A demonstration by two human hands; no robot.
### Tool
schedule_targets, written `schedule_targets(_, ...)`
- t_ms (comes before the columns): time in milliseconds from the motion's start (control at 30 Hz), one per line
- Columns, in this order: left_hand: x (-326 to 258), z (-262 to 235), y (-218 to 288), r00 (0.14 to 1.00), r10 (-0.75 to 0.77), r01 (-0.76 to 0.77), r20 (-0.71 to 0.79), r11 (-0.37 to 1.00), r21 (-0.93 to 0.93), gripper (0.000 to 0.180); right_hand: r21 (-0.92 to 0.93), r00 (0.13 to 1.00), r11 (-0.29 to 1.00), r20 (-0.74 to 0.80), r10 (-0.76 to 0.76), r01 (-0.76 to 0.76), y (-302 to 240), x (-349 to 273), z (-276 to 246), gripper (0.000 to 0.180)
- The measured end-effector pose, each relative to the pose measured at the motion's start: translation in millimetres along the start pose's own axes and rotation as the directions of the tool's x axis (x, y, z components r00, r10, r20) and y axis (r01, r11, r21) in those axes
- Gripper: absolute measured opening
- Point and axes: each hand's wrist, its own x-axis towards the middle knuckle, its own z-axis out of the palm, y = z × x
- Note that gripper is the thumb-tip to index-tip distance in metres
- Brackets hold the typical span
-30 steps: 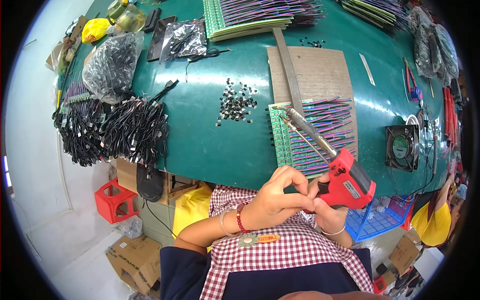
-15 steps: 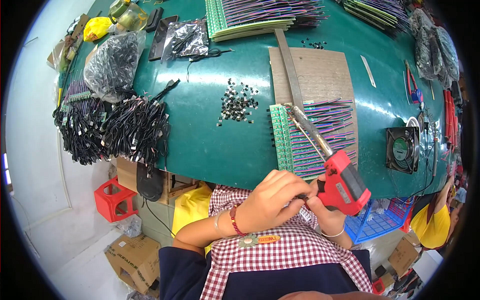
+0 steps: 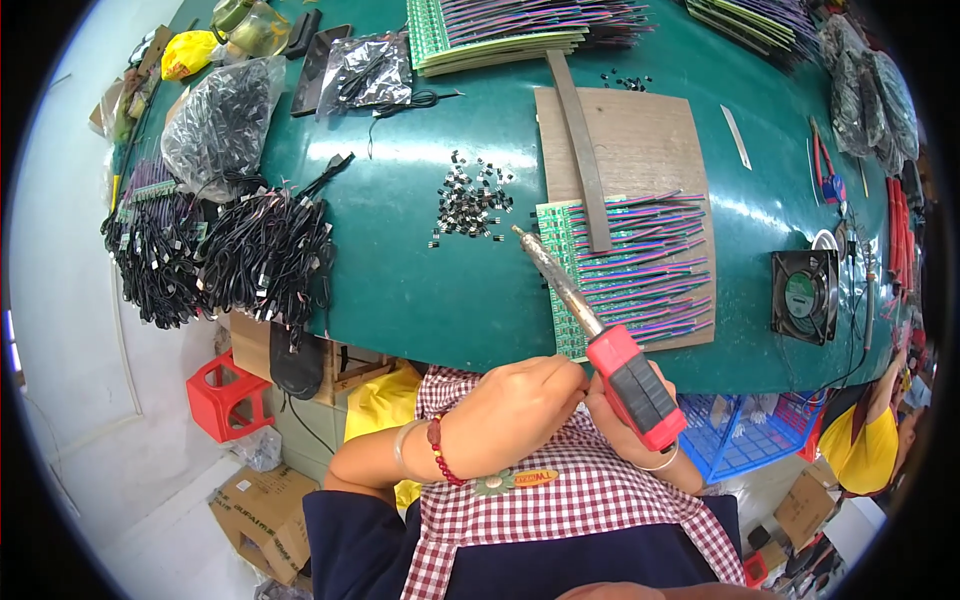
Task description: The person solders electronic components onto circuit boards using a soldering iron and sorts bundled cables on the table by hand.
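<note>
At the left, bundled black cables (image 3: 265, 250) are piled over the edge of the green table (image 3: 390, 290); some could be pulled down by their own hanging weight. Farther right, loose black connectors (image 3: 468, 200) could be scorched if the hot tip, pointed toward them, were swung left. The left hand (image 3: 515, 405) is curled, fingertips drawn together; whether anything is pinched cannot be told. The green circuit-board panel (image 3: 558, 220) is weighed down by a flat metal bar (image 3: 580, 150), which could be dislodged if bumped. The red-and-black soldering gun (image 3: 630, 380) is gripped by the right hand (image 3: 610, 415), its barrel crossing the panel in view; wires (image 3: 655, 270) could be melted by a dropped wrist.
</note>
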Motion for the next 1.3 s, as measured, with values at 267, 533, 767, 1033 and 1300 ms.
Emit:
schedule_targets(267, 4, 4, -7, 0.992, -0.114, 0.122, 0.054, 0.975, -0.187, 0.011, 0.079, 0.974, 0.971, 0.023, 0.226, -0.227, 15, -16, 3, 0.033)
schedule_targets(533, 8, 10, -14, 0.985, -0.149, 0.162, 0.084, 0.97, -0.18, 0.007, 0.017, 0.975, 0.976, -0.029, 0.219, -0.219, 16, -11, 3, 0.026)
schedule_targets(767, 21, -6, -65, 0.845, -0.51, 0.512, 0.16, 0.687, -0.515, 0.007, 0.239, 0.964, 0.943, -0.07, 0.256, -0.233, 27, -21, -16, 0.013)
schedule_targets(1033, 39, -13, -83, 0.803, -0.544, 0.587, 0.245, 0.647, -0.487, 0.01, 0.577, 0.892, 0.735, -0.026, 0.451, -0.355, 41, -63, -33, 0.007)
schedule_targets(1300, 44, -15, -89, 0.795, -0.524, 0.602, 0.305, 0.618, -0.506, 0.014, 0.572, 0.883, 0.721, 0.012, 0.47, -0.391, 51, -73, -35, 0.006)
